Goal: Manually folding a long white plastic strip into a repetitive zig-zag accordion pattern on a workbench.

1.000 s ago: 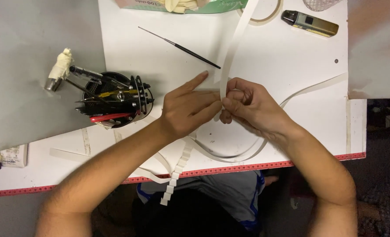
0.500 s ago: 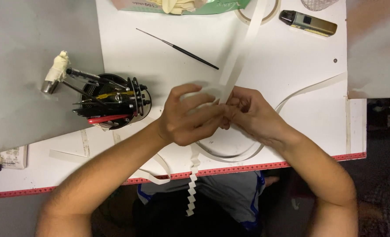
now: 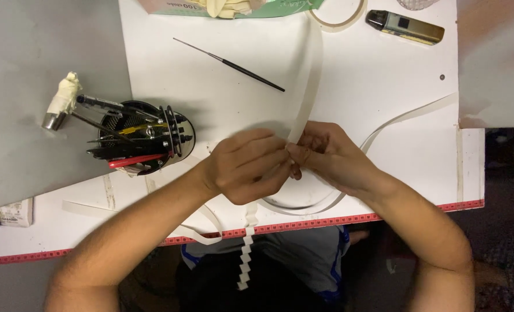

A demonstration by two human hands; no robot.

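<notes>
A: What are the hands doing?

B: The left hand [image 3: 246, 166] and right hand [image 3: 326, 155] meet over the white table [image 3: 384, 86], fingertips pinched on a long white paper strip [image 3: 310, 81]. It seems held taut between them for folding; a zigzag-folded tail [image 3: 246, 257] hangs off the table edge below.

A: What else is there?

B: A black pen holder [image 3: 141, 137] sits left, a thin black-handled tool [image 3: 234, 59] above.

A: Anything unclear?

B: The fold itself hides behind the fingers, and a tape roll [image 3: 338, 14] is cut off at the top.
</notes>
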